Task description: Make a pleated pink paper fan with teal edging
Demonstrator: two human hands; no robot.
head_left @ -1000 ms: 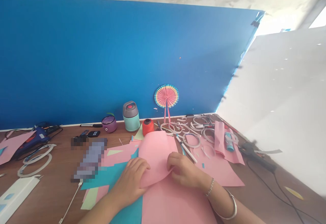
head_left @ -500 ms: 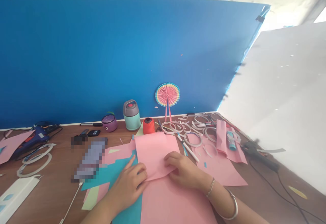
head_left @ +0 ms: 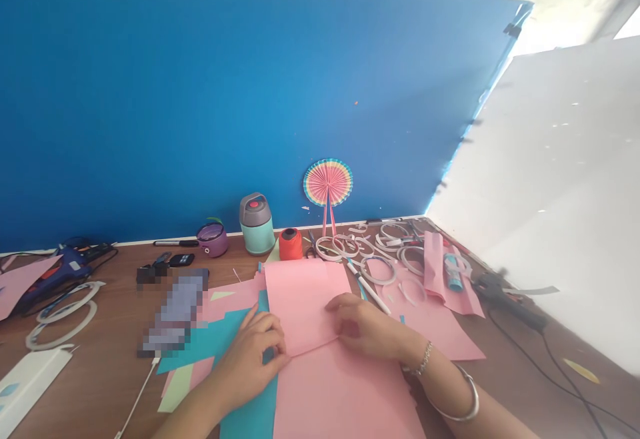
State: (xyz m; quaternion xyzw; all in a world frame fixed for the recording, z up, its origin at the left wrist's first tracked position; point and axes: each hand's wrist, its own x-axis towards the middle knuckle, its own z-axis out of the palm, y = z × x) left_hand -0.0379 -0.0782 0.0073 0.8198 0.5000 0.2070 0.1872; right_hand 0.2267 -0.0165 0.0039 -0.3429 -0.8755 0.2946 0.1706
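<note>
A pink sheet of paper point(head_left: 305, 309) is curled over at its far end, and its near edge lies as a straight line across more pink paper point(head_left: 345, 399). My left hand point(head_left: 253, 352) grips the left corner of that near edge, thumb and fingers closed together. At the right end of the same edge, my right hand point(head_left: 367, 326) pinches the sheet, with its palm turned inward. Teal paper point(head_left: 250, 416) sticks out beneath on the left, under my left hand. A bracelet and a bangle circle my right wrist.
Behind the paper stand a pleated paper fan point(head_left: 328, 182), a red thread spool point(head_left: 291, 244) and a teal flask point(head_left: 257, 229). White rings point(head_left: 379, 270) and a white pen point(head_left: 367, 286) lie to the right, near a glue gun point(head_left: 515, 299). A blurred phone point(head_left: 177, 312) lies left.
My right hand has shifted slightly right along the sheet's near edge, which now looks straighter and flatter. My left thumb and fingers have drawn closer at the left corner.
</note>
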